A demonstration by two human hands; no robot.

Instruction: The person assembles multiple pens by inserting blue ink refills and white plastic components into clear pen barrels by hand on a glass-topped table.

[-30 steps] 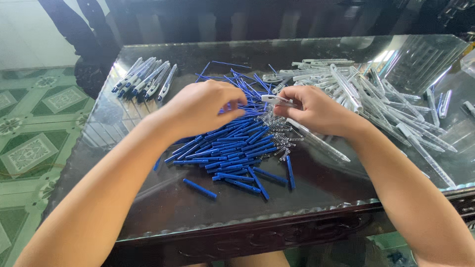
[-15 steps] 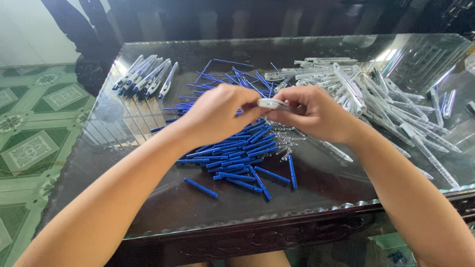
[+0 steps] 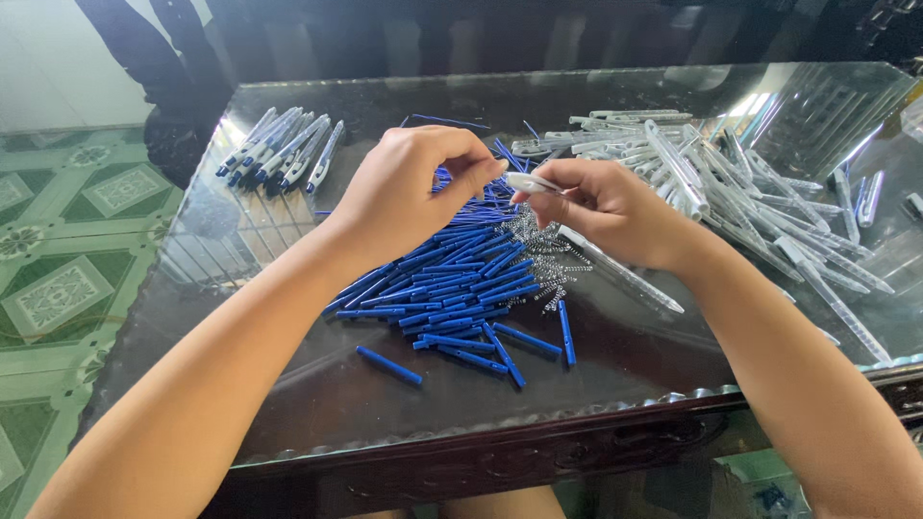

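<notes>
Fingers of both hands, left hand (image 3: 409,187) and right hand (image 3: 611,211), now pinched on clear pen barrel (image 3: 531,182), higher than before

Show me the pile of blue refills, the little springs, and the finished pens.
blue refills (image 3: 452,288), head view, middle of the pile.
springs (image 3: 543,264), head view, centre of the heap.
finished pens (image 3: 284,149), head view, middle of the row.

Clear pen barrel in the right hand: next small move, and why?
Probably bring the left hand the last bit across to the white end of the clear pen barrel. The right hand holds that barrel end-on toward it, and the left fingertips are pinched just beside it, above the blue refills.
</notes>
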